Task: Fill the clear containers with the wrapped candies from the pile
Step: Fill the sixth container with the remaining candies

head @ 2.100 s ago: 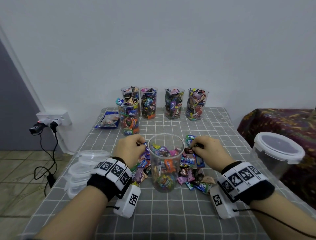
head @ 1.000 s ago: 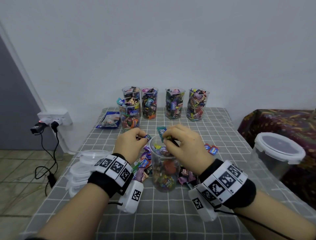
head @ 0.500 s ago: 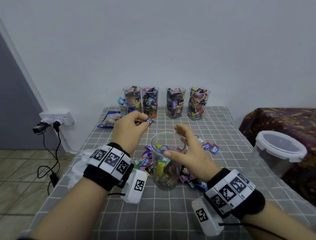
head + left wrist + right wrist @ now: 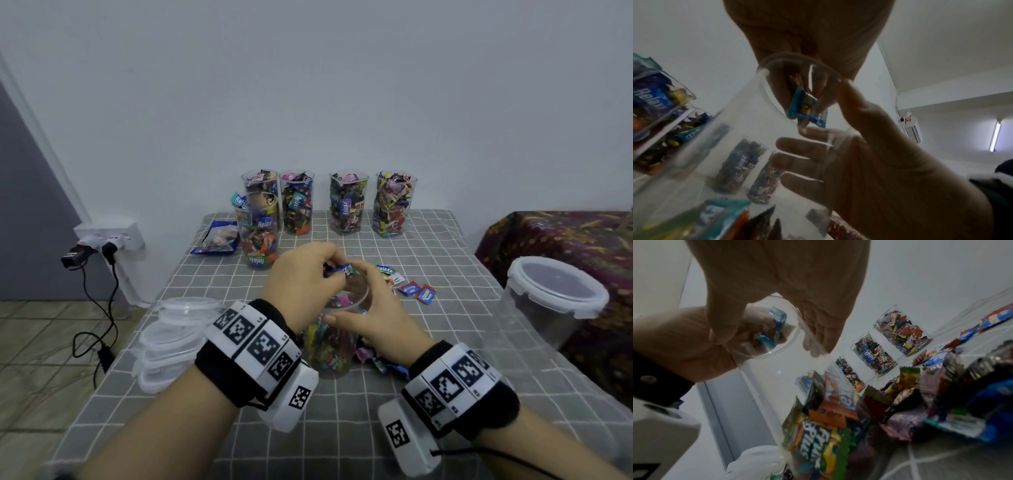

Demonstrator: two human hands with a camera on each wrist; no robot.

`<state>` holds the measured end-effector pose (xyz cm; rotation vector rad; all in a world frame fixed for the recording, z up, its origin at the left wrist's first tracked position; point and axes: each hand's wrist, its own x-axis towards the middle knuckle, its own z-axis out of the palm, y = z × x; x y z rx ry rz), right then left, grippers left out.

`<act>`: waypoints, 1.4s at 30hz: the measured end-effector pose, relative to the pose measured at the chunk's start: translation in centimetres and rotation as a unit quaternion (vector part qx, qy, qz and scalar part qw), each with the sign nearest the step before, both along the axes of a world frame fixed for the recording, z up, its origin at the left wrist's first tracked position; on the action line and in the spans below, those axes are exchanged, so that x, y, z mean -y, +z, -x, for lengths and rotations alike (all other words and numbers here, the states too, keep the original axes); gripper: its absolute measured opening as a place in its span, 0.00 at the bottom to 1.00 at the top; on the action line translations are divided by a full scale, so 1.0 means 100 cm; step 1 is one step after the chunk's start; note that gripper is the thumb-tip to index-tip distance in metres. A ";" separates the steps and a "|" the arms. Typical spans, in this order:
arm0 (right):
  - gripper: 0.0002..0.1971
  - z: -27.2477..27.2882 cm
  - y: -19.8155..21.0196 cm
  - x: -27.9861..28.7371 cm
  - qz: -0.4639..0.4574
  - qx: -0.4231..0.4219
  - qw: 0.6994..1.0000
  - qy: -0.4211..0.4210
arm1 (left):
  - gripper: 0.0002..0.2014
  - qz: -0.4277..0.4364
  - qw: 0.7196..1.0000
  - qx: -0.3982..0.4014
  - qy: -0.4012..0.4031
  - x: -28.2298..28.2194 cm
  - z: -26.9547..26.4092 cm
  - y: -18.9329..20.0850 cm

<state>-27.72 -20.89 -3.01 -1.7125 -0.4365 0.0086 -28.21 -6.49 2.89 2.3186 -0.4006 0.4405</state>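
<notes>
The left hand pinches a few blue-wrapped candies between its curled fingers, right over the mouth of a clear cup that stands on the grey checked tablecloth near the person. The left wrist view shows the candies hanging just above the cup's rim. The right hand wraps round the upper part of the cup from the right, thumb on the near side and fingers on the far side. The cup is partly filled with mixed wrapped sweets. The pile of candies lies on the cloth just beside the cup, to its right, and a few loose candies sit farther back. Five filled cups stand near the far edge of the table. A stack of clear lids lies at the left edge, and a lidded tub at the right.
</notes>
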 end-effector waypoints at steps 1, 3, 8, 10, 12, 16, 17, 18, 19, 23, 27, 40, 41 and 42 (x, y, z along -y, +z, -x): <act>0.37 0.000 -0.001 0.000 -0.006 0.001 1.000 0.000 | 0.05 -0.010 1.000 0.003 0.001 0.000 -0.001 -0.002; 0.38 -0.001 -0.002 0.000 -0.009 0.000 1.000 -0.001 | 0.07 -0.023 1.000 0.010 0.006 0.001 -0.001 -0.004; 0.37 -0.001 -0.003 0.000 0.010 0.004 1.000 -0.006 | 0.10 -0.019 1.000 0.019 0.000 0.002 0.001 -0.005; 0.39 -0.001 -0.003 0.000 0.013 0.006 1.000 -0.006 | 0.09 0.002 1.000 0.028 -0.006 0.002 0.001 -0.006; 0.40 -0.001 -0.003 -0.001 0.021 0.011 1.000 -0.007 | 0.07 0.018 0.999 0.024 -0.012 0.002 0.001 -0.007; 0.42 -0.001 -0.005 -0.001 0.023 0.010 1.000 -0.013 | 0.08 0.106 0.994 0.003 -0.030 -0.001 0.001 -0.009; 0.44 -0.001 -0.005 -0.001 0.030 0.007 0.999 -0.016 | 0.09 0.136 0.990 0.006 -0.030 -0.003 0.001 -0.009; 0.48 -0.001 -0.005 -0.001 0.041 0.002 0.999 -0.020 | 0.09 0.159 0.987 0.017 -0.028 -0.005 0.003 -0.008; 0.50 0.000 -0.005 0.000 0.052 -0.002 0.998 -0.025 | 0.07 0.175 0.984 0.031 -0.022 -0.008 0.003 -0.008; 0.54 -0.001 -0.002 0.005 0.121 -0.010 0.993 -0.009 | 0.14 0.195 0.980 0.011 0.041 -0.031 -0.012 -0.010; 0.55 -0.017 -0.002 0.023 0.289 -0.021 0.955 0.069 | 0.19 0.021 0.992 -0.076 0.096 -0.053 -0.036 -0.017; 0.66 -0.050 -0.011 0.042 0.668 -0.042 0.738 0.092 | 0.57 -0.316 0.892 -0.321 -0.041 -0.059 -0.093 -0.088; 0.65 -0.051 -0.013 0.040 0.666 -0.042 0.739 0.089 | 0.59 -0.309 0.897 -0.311 -0.051 -0.058 -0.095 -0.091; 0.65 -0.052 -0.014 0.038 0.667 -0.039 0.739 0.086 | 0.61 -0.303 0.901 -0.304 -0.062 -0.057 -0.097 -0.093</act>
